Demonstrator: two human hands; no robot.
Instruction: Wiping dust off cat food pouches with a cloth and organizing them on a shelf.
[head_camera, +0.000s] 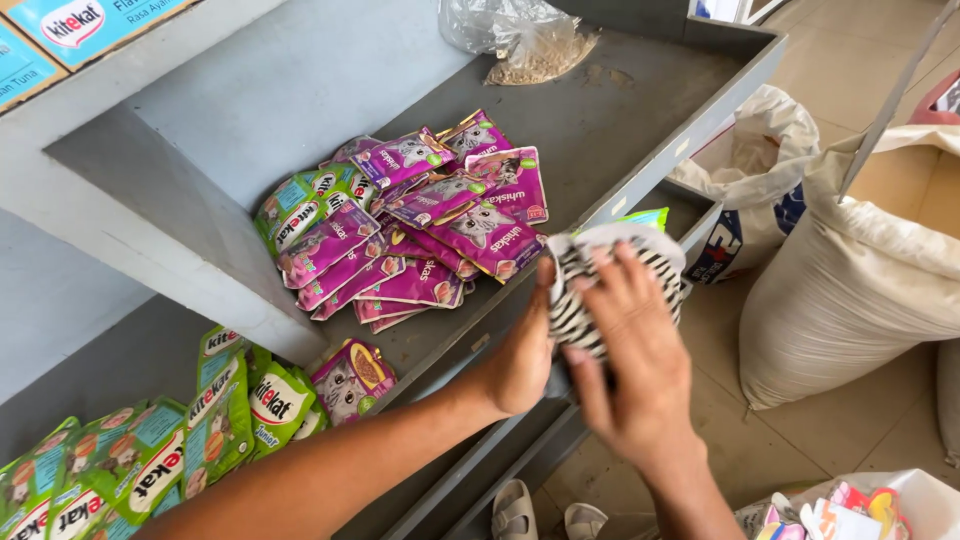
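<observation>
At the front edge of the grey shelf, both hands are clasping a zebra-striped packet: the left hand is gripping it from below, the right hand is lying over it with fingers spread. Behind them, purple pouches are lying heaped on the shelf; green pouches are filling the lower tier. Both forearms are reaching forward.

We see a grey metal shelf carrying a loose pile of purple pet food pouches, some green pouches at its left and a clear bag of pellets at the back. The lower shelf carries more green pouches.
</observation>
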